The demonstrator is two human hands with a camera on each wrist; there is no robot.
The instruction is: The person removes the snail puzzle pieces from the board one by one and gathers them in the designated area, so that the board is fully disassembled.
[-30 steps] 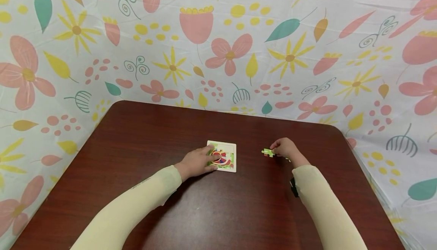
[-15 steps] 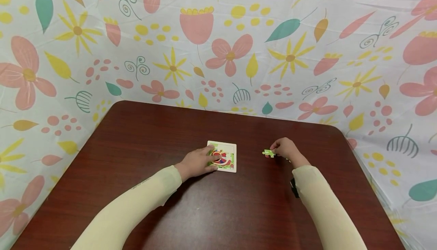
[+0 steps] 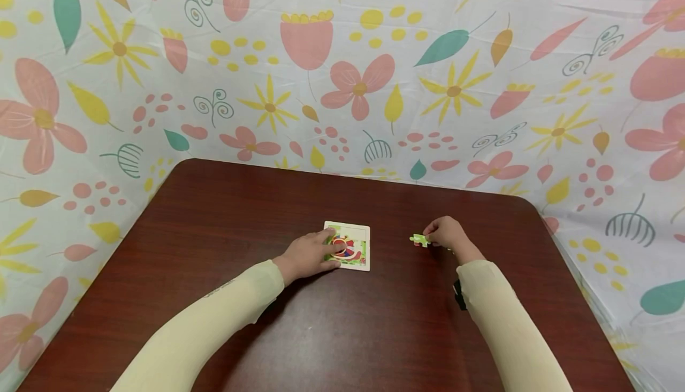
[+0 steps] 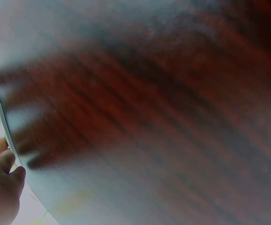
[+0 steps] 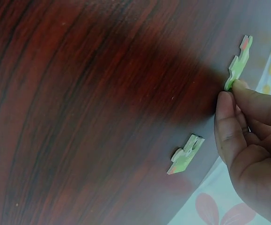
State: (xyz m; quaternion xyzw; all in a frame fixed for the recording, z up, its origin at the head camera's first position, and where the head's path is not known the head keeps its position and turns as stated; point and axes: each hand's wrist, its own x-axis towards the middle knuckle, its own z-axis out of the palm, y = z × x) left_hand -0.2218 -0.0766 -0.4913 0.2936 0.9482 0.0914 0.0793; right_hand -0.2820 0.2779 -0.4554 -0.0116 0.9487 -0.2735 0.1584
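Observation:
On the table lies a square puzzle board [image 3: 363, 232] with a white border and a red, blue and green picture, its upper right part pale. My left hand [image 3: 307, 255] rests on the board's left side, fingers spread over the picture; in the left wrist view only part of this hand [image 4: 2, 183] shows at the edge. To the right, my right hand [image 3: 449, 237] pinches a green puzzle piece [image 3: 420, 240] between thumb and fingertips. The right wrist view shows that piece [image 5: 238, 65] held at one end, and a second puzzle piece [image 5: 187, 153] lying on the table beside the hand.
The dark reddish wooden table [image 3: 342, 332] has rounded far corners. A white cloth [image 3: 342, 130] printed with flowers and leaves hangs behind it and along the sides. A small black object [image 3: 459, 294] shows at the right wrist.
Hardly anything differs. The held puzzle piece shifts and turns very slightly in my right hand; my left hand stays on the board.

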